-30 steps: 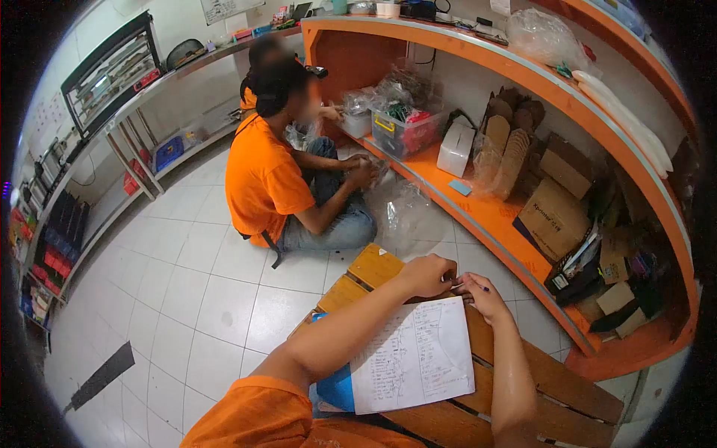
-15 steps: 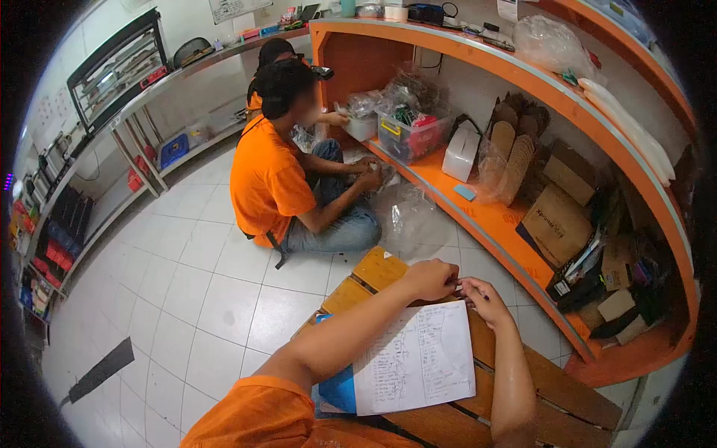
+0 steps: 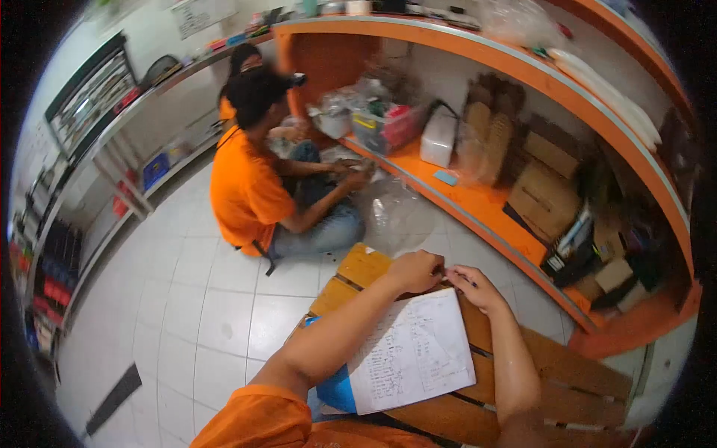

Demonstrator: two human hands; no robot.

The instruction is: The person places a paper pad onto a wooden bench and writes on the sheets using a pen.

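My right hand (image 3: 478, 288) has a dark pen (image 3: 469, 281) between its fingers, beyond the top edge of the written pages. Close beside it, my left hand (image 3: 416, 271) is curled closed, its fingertips near those of the right; whatever it holds is hidden. Below both hands an open notebook (image 3: 418, 351) with handwritten lines lies on a wooden slatted table (image 3: 448, 422). A blue cover (image 3: 336, 390) shows at its left side, partly under my left forearm.
A person in an orange shirt (image 3: 250, 190) sits on the tiled floor ahead, handling clear plastic, with another person (image 3: 240, 58) behind. Along the right runs an orange shelf (image 3: 478, 201) with a plastic bin (image 3: 385, 131) and cardboard boxes (image 3: 544, 200). Metal racks (image 3: 119, 179) stand left.
The view has turned slightly, so the room sits further left and higher. Both hands stay close together above the notebook, with the pen still in my right hand.
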